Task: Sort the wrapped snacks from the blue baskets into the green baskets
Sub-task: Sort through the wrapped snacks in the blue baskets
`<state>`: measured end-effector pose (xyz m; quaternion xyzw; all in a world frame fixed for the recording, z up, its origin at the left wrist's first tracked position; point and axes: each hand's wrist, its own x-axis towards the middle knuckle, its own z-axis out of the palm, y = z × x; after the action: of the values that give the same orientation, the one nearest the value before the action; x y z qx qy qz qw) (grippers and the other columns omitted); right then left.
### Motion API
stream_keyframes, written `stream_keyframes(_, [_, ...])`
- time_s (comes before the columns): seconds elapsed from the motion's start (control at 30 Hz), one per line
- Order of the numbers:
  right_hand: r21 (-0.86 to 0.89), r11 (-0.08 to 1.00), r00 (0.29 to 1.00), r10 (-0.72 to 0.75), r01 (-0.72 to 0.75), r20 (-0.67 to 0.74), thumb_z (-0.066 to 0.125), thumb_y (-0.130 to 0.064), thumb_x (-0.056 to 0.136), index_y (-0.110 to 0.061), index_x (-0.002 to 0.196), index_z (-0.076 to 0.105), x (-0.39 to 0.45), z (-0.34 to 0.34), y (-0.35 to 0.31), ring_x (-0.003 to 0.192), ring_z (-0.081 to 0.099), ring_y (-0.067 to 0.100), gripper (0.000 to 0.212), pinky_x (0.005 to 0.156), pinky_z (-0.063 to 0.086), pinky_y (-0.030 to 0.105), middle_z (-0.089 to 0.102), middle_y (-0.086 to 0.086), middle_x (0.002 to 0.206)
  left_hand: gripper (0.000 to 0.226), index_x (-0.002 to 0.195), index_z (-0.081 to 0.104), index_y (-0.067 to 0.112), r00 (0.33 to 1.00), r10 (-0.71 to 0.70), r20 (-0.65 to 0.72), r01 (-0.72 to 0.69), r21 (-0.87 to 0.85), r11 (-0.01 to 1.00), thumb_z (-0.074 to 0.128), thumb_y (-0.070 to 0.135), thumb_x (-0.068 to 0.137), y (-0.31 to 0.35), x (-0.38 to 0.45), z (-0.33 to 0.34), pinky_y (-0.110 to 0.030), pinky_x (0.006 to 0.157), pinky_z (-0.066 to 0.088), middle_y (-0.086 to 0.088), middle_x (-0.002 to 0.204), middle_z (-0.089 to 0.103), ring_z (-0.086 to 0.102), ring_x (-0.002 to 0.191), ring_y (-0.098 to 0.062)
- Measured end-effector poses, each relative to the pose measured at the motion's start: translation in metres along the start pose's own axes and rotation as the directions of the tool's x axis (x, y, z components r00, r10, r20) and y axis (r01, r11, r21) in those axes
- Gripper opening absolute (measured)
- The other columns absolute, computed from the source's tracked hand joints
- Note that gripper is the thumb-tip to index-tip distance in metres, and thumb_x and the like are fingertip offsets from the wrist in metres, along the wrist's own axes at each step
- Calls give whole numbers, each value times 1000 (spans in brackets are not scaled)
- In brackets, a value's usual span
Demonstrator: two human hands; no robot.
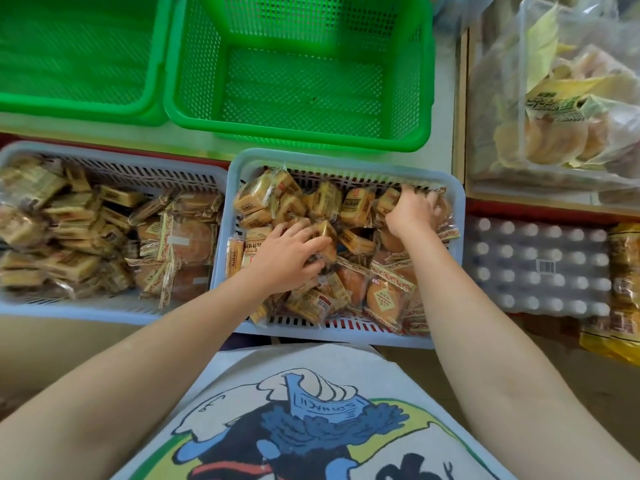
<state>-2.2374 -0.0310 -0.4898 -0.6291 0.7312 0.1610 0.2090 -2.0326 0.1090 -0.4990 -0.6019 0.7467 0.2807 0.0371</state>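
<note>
Two pale blue baskets hold piles of yellow-wrapped snacks. Both my hands are inside the right blue basket [457, 216]. My left hand [289, 252] lies in the middle of its pile, fingers curled round a square wrapped snack [327, 233]. My right hand [412, 211] reaches to the far right corner, fingers curled into the wrappers there; what it holds is hidden. The left blue basket [114, 164] is full of the same snacks. Beyond them stand two green baskets, the right green basket [298, 133] empty, the left green basket [86, 107] partly out of view.
A cardboard box with clear bags of yellow snacks [554, 109] stands at the far right. Below it lies a shrink-wrapped pack of bottles [536, 268], with yellow packets [623, 299] beside it. My body is close to the near edge.
</note>
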Motion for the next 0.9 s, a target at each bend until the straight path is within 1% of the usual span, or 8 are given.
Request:
stream_keyframes(0.13, [53,999,999,-1,3,-41,70,-34,88,-10,134,51,-6,-2,8,137,33,35,55,112,31,50,53,14,139,48,144,49,19,980,-32,-198,-10,-208,978,52,36,98,1,-21,-16,-39,120,23,-5,154,41,30,146,-23])
stream_keyframes(0.2, [228,973,998,-28,41,-61,71,-42,86,-10,137,48,-25,-2,7,132,40,34,64,108,38,50,52,13,137,43,133,58,13,921,-69,-385,-17,-215,977,55,30,94,-10,-38,-15,-42,114,35,-10,144,50,41,137,-27])
stream_keyframes(0.27, [457,887,997,-71,75,-26,71,-46,85,-13,139,47,-52,-1,-1,120,51,28,68,99,48,46,54,9,133,42,128,59,12,863,-165,-477,54,-237,970,53,32,91,-24,-55,-8,-42,111,33,-11,140,50,42,134,-29])
stream_keyframes(0.4, [646,748,938,-316,153,143,76,-41,83,-22,146,39,-115,14,-31,104,59,16,75,76,52,25,54,-4,126,46,129,51,12,847,-366,-386,266,-289,920,55,38,91,-44,-77,10,-49,112,29,-15,149,37,34,139,-33])
stream_keyframes(0.5, [634,750,853,-446,190,272,79,-44,80,-31,152,29,-144,35,-46,102,57,15,88,80,54,29,50,-7,119,57,133,52,13,875,-379,-301,300,-279,912,42,49,89,-52,-87,18,-52,110,33,-15,148,40,35,138,-33])
stream_keyframes(0.57, [556,797,823,-470,239,320,75,-48,84,-32,143,40,-152,52,-49,96,56,14,72,80,51,30,55,-9,110,62,137,52,14,895,-358,-268,289,-263,920,37,51,89,-56,-91,22,-51,111,34,-14,149,40,33,139,-30])
stream_keyframes(0.7, [415,857,847,-444,306,293,70,-45,90,-28,120,52,-154,73,-52,80,58,15,39,58,42,27,63,-4,99,74,144,45,15,915,-322,-245,256,-264,930,35,61,87,-59,-95,22,-47,114,27,-12,156,31,26,144,-28])
stream_keyframes(0.9, [350,871,787,-472,345,397,71,-42,89,-30,130,56,-144,61,-53,79,70,15,45,72,60,37,67,-3,105,113,157,17,20,930,-344,-127,318,-186,930,46,86,70,-46,-93,26,-49,120,18,-13,165,3,2,152,-28])
